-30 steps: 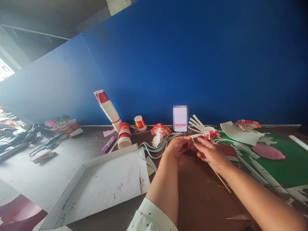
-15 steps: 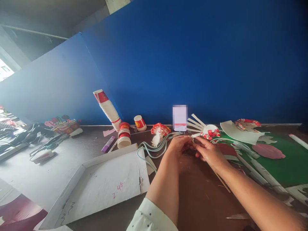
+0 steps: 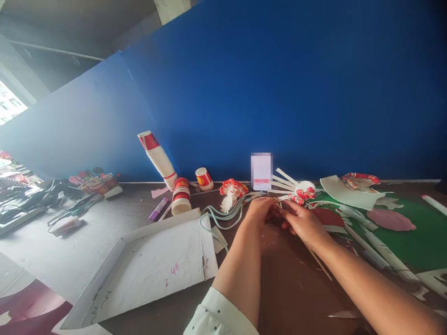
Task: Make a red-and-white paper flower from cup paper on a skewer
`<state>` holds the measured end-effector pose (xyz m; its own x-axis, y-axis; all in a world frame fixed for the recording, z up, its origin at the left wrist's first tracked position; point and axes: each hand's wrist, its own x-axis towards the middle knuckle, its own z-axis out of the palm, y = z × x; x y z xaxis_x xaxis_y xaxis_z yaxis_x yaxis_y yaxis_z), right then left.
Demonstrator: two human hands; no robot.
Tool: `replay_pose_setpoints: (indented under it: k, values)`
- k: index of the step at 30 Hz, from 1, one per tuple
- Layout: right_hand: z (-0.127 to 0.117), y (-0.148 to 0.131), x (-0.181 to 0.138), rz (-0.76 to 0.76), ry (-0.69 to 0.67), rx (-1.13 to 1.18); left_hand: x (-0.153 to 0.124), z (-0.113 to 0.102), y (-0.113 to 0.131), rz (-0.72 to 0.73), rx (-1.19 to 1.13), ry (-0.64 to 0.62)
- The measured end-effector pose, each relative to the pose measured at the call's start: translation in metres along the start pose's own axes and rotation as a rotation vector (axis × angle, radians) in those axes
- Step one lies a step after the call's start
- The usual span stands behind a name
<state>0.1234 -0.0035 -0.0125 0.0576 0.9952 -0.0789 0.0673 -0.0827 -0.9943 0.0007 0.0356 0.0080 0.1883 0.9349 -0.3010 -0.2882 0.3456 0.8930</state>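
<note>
Before you stands the blue panel point(image 3: 261, 93), with the brown surface point(image 3: 296, 288) below it. Taking your hands as the clock's centre, the cardboard tray point(image 3: 139, 274) lies at 8 o'clock, the green board point(image 3: 401, 246) at 3 and the leaning stack of cups point(image 3: 159, 158) at 10.

Your left hand point(image 3: 260, 209) and right hand point(image 3: 303, 221) meet at the centre, fingertips drawn together. The left seems to pinch the end of one white strip of the cut cup point(image 3: 305, 188); the right appears to grip the stick point(image 3: 321, 264), which slants out beneath it towards 5 o'clock. Your fingers hide the exact contact. The cut cup sits just beyond the right hand at 2, straight strips fanning towards 10 and red curls bunched along its near side.

You seem to be midway through curling the strips, winding one round the stick. The next move, I judge, calls for a firm, even roll towards the cup's base without creasing or tearing the paper, then slipping the stick free. Smaller still, the curled flower point(image 3: 233, 188) at 10 looks like a comparable piece.
</note>
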Motion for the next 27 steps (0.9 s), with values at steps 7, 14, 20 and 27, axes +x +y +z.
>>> replay_pose_setpoints:
  k: [7,14,20,27]
  values:
    - [0.001,-0.003,-0.003,0.016,-0.014,0.066,0.002,-0.004,-0.001,-0.008,0.082,-0.066]
    - [0.003,-0.005,-0.004,0.021,-0.007,-0.002,0.006,-0.004,-0.003,-0.014,0.157,-0.006]
    - [0.006,-0.008,-0.008,0.052,0.022,0.014,0.006,-0.004,-0.002,-0.014,0.144,-0.009]
    - [0.008,-0.005,-0.007,0.041,0.012,0.009,0.011,-0.006,-0.006,-0.018,0.22,0.022]
